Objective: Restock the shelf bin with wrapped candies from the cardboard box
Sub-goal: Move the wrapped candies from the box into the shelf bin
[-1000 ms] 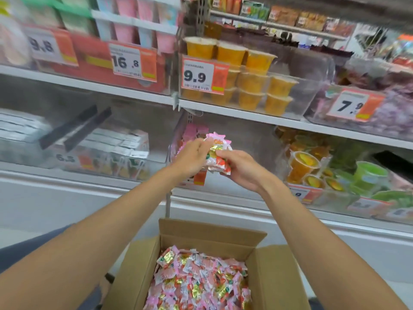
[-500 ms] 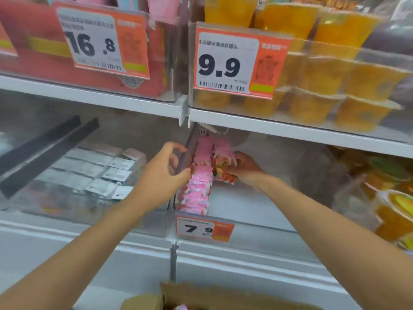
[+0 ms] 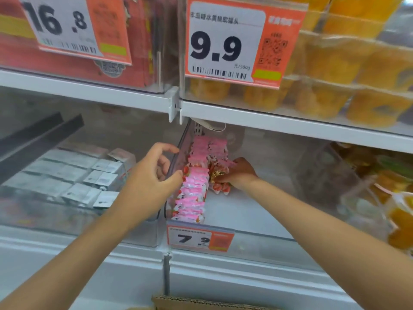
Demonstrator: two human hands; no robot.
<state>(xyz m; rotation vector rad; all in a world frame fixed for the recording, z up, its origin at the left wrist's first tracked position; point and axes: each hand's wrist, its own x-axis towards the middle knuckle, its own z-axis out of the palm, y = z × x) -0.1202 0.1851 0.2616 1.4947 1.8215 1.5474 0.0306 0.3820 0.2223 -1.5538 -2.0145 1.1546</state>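
Observation:
A clear shelf bin [image 3: 257,233] on the lower shelf holds a row of pink wrapped candies [image 3: 193,193] standing along its left wall. My right hand [image 3: 239,172] is inside the bin and grips a small bunch of red, white and gold wrapped candies [image 3: 220,186] low beside that row. My left hand [image 3: 154,177] is at the bin's left wall, thumb touching the pink row, fingers loosely curled over the wall's edge. Only the cardboard box's top flap [image 3: 201,303] shows at the bottom edge.
A 7.9 price tag [image 3: 200,239] hangs on the bin's front. A neighbouring clear bin [image 3: 78,175] at left holds grey-white packets. The shelf above [image 3: 268,117] carries yellow jelly cups [image 3: 330,92] and a 9.9 tag [image 3: 241,39]. More jelly cups [image 3: 397,202] sit at right.
The view has closed in on the bin. My right hand carried the candies from in front of the shelf down into the bin; my left hand let go of them and moved to the bin's left wall.

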